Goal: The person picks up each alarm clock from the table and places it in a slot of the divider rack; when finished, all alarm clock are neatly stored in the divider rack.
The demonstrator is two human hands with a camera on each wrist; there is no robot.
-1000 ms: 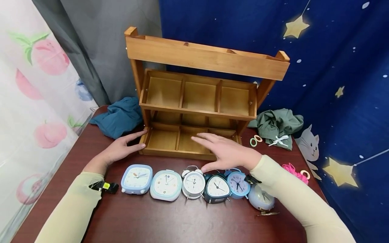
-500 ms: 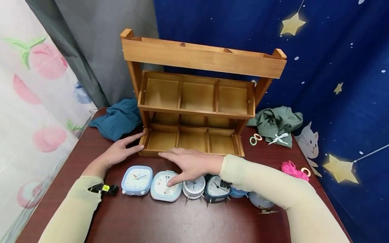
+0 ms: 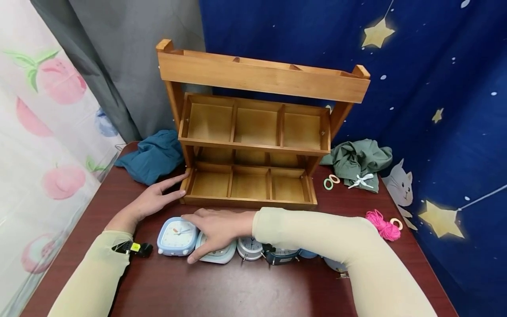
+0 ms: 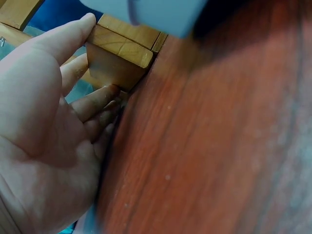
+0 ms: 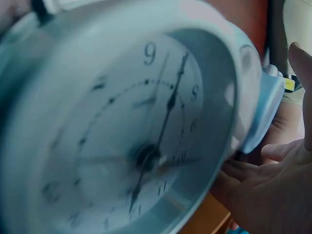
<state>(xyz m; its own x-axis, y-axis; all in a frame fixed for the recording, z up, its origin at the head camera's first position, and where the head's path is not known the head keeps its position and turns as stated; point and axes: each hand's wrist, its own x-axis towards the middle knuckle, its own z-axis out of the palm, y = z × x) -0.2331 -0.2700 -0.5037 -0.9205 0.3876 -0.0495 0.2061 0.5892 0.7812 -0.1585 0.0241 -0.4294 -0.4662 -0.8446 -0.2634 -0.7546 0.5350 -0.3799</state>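
Note:
A three-tier wooden shelf (image 3: 261, 81) stands at the back of the table. My left hand (image 3: 152, 200) touches its lower left end with straight fingertips; in the left wrist view they lie against the wooden corner (image 4: 122, 41). My right hand (image 3: 217, 229), thumb apart from its fingers, hovers over a pale round-cornered alarm clock (image 3: 222, 257). Its fingertips overlap the right edge of the light-blue square clock (image 3: 170, 242). A white twin-bell clock (image 3: 249, 252) and a dark rounded-triangle clock (image 3: 280, 256) follow; the right sleeve partly hides them and the clocks farther right.
A teal cloth (image 3: 154, 156) lies left of the shelf. On the right are a green drawstring bag (image 3: 358, 163), two small rings (image 3: 328, 183) and pink yarn (image 3: 382, 224) with a wooden ring (image 3: 396, 223). Curtains hang behind and at the left.
My right hand has swept left along the row, from near the middle clocks to the two leftmost ones. The left hand has stayed at the shelf's lower left end.

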